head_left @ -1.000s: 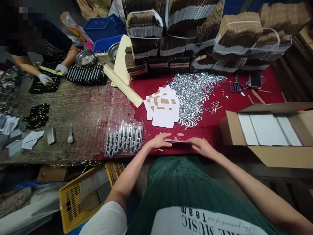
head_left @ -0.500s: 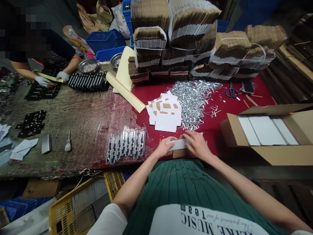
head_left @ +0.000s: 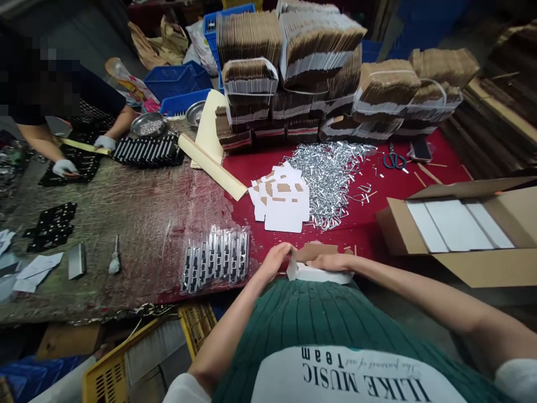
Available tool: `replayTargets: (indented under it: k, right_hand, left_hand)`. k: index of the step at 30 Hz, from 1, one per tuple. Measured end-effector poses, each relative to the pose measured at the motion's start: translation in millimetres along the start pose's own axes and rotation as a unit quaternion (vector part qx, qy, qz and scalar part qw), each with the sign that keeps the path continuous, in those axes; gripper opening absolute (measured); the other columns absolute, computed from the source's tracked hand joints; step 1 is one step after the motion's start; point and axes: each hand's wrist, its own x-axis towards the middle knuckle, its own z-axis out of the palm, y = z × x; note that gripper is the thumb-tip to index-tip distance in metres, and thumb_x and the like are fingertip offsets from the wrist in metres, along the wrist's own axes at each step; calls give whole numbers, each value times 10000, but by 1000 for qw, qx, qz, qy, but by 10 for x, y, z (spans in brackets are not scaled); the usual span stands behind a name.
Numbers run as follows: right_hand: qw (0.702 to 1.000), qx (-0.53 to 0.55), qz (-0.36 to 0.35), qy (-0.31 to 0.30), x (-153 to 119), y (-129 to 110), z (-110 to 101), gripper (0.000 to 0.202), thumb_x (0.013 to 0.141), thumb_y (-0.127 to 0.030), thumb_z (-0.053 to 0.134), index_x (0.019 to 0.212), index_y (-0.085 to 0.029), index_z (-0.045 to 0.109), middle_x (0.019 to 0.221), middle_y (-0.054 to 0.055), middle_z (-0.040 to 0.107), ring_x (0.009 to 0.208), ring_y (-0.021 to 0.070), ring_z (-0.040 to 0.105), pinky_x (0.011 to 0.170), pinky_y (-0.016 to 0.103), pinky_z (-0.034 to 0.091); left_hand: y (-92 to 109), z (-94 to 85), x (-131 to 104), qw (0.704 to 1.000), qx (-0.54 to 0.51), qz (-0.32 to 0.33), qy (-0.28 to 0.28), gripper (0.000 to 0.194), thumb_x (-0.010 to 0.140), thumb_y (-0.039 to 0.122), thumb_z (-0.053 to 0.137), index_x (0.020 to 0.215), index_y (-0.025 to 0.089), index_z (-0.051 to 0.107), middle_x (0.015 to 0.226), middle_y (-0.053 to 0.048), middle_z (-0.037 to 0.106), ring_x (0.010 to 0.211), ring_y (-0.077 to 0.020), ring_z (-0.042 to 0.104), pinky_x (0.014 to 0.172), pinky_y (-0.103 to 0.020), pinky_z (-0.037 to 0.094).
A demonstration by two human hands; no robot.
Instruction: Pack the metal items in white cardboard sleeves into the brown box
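A small white cardboard box (head_left: 321, 274) with a brown inside is held at the table's front edge, close to my apron; a brown flap stands up along its far side. My left hand (head_left: 277, 259) is closed on the box's left end, fingers at the raised end flap. Over the box's long side lies my right hand (head_left: 331, 262), closed on it, with the fingertips partly hidden inside. Just beyond are flat white box blanks (head_left: 283, 215) with brown cut-outs, in a loose pile. A heap of small shiny metal pieces (head_left: 331, 182) lies beside them.
Bagged metal parts (head_left: 216, 257) lie to the left. An open carton (head_left: 457, 266) with white boxes stands right. Bundled cardboard (head_left: 251, 36) is stacked behind, near scissors (head_left: 394, 160). At far left, a co-worker's gloved hands (head_left: 65, 167) handle black parts. A yellow crate (head_left: 104, 380) sits below.
The flat piece between my hands now shows as a box with raised walls. My right hand has lowered onto it, and my left hand has shifted slightly. The co-worker's gloved hand moved nearer.
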Motion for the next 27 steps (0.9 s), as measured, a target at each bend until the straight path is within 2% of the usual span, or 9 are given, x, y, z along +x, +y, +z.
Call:
replayTargets:
  k: [4, 6, 8, 10, 14, 19, 23, 25, 27]
  right_hand:
    - [997, 75, 26, -7, 22, -32, 60, 349, 842, -442, 449, 758, -170, 651, 718, 43, 625, 625, 166, 510, 578, 285, 388]
    - [984, 58, -31, 164, -32, -20, 69, 318, 858, -395, 424, 810, -171, 644, 791, 56, 630, 717, 184, 536, 654, 305, 413]
    - [909, 41, -62, 410, -140, 54, 72, 322, 885, -391, 388, 914, -178, 628, 923, 82, 626, 858, 204, 541, 760, 331, 415]
    - [842, 30, -62, 535, -251, 179, 114, 346, 902, -417, 362, 927, -186, 619, 947, 96, 617, 895, 207, 535, 797, 341, 411]
    - [920, 9, -134, 367, -331, 473, 297, 427, 876, -498, 394, 664, -195, 607, 693, 62, 599, 726, 184, 542, 714, 310, 425]
    - [923, 139, -51, 354, -206, 771, 222, 458, 833, -575, 421, 782, -171, 631, 742, 46, 623, 680, 160, 546, 631, 268, 417]
    - [989, 71, -74, 106, 8, 771, 120, 387, 693, -563, 602, 690, -176, 586, 648, 3, 575, 571, 125, 473, 520, 230, 331]
    - [991, 20, -69, 112, 72, 731, 108, 370, 661, -537, 641, 622, -182, 542, 575, -11, 534, 527, 112, 425, 504, 232, 288]
    - [975, 9, -46, 216, 82, 696, 86, 394, 685, -552, 615, 580, -189, 498, 540, -8, 509, 522, 118, 419, 508, 241, 281]
  left_hand:
    - [-60, -64, 173, 994, 46, -61, -79, 391, 685, 365, 672, 993, 138, 590, 910, -52, 630, 842, -167, 561, 737, -274, 442]
    - [-112, -99, 291, 987, 101, -67, -105, 419, 645, 287, 700, 1016, 131, 584, 928, -60, 634, 849, -175, 563, 740, -284, 448]
    - [-145, -147, 374, 985, 119, -37, -123, 435, 674, 244, 660, 1078, 117, 563, 997, -78, 628, 884, -177, 565, 765, -290, 451]
    - [-142, -185, 402, 983, 128, -10, -130, 521, 714, 217, 605, 1213, 119, 491, 1053, -84, 621, 898, -169, 571, 773, -287, 453]
    - [-9, -194, 331, 955, 228, 41, -188, 579, 787, 199, 528, 1352, 192, 400, 1217, -83, 585, 1007, -177, 568, 864, -300, 432]
    - [207, -157, 278, 874, 320, 74, -358, 352, 857, 308, 484, 1182, 232, 596, 1242, -39, 596, 1126, -175, 540, 966, -270, 369]
    - [231, -31, 398, 845, 397, 0, -359, 310, 762, 260, 604, 1061, 189, 650, 1100, -65, 666, 986, -206, 609, 821, -255, 438]
    - [200, 3, 426, 826, 462, -14, -324, 268, 685, 215, 665, 948, 168, 674, 971, -81, 694, 907, -234, 625, 761, -267, 446]
    - [143, -13, 398, 829, 493, -20, -263, 224, 646, 206, 690, 866, 163, 674, 881, -82, 696, 859, -244, 625, 732, -277, 445]
